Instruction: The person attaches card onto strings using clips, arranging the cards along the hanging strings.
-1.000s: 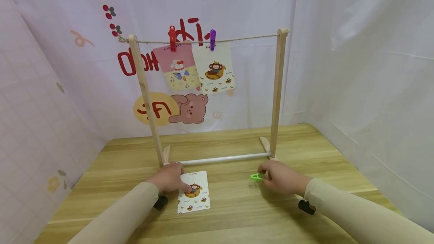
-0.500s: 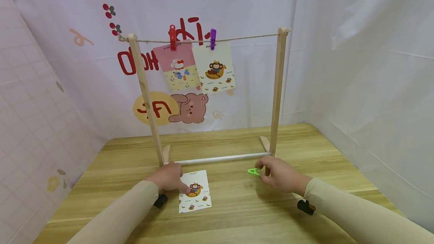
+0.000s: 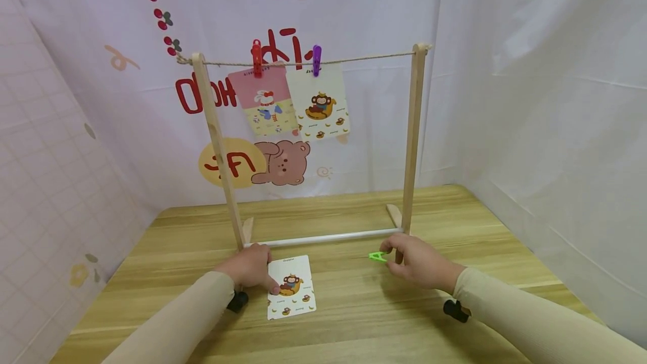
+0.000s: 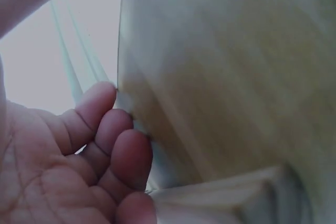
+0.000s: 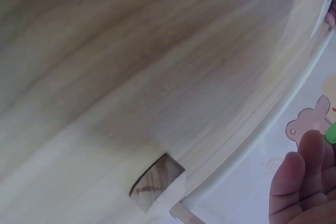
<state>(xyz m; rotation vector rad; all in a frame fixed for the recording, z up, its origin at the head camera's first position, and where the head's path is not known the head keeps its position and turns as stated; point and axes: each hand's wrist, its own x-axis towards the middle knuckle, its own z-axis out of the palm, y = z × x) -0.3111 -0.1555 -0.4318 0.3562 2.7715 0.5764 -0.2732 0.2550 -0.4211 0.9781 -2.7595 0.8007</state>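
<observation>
My left hand [image 3: 250,268] holds a white card [image 3: 292,291] printed with a monkey on a banana. Its thumb lies over the card's left edge; the other fingers are partly hidden. Curled fingers of the left hand [image 4: 68,166] fill the lower left of the left wrist view. Between thumb and fingertips, my right hand [image 3: 422,262] pinches a green clothespin [image 3: 377,256] in front of the rack's right post. A bit of the clothespin [image 5: 331,134] appears at the right wrist view's edge, beside the right hand [image 5: 304,187].
A wooden rack [image 3: 415,139] carries a twine line [image 3: 374,58] above a white bottom bar [image 3: 328,237]. A red clothespin [image 3: 257,58] holds a pink and yellow card [image 3: 265,100]; a purple clothespin [image 3: 317,60] holds another monkey card [image 3: 323,105]. Printed cloth [image 3: 354,10] hangs behind the table [image 3: 354,319].
Over the second, the right hand has shifted slightly up and left with the green clothespin. The card at the left hand has shifted slightly right, and the left thumb sits a little lower.
</observation>
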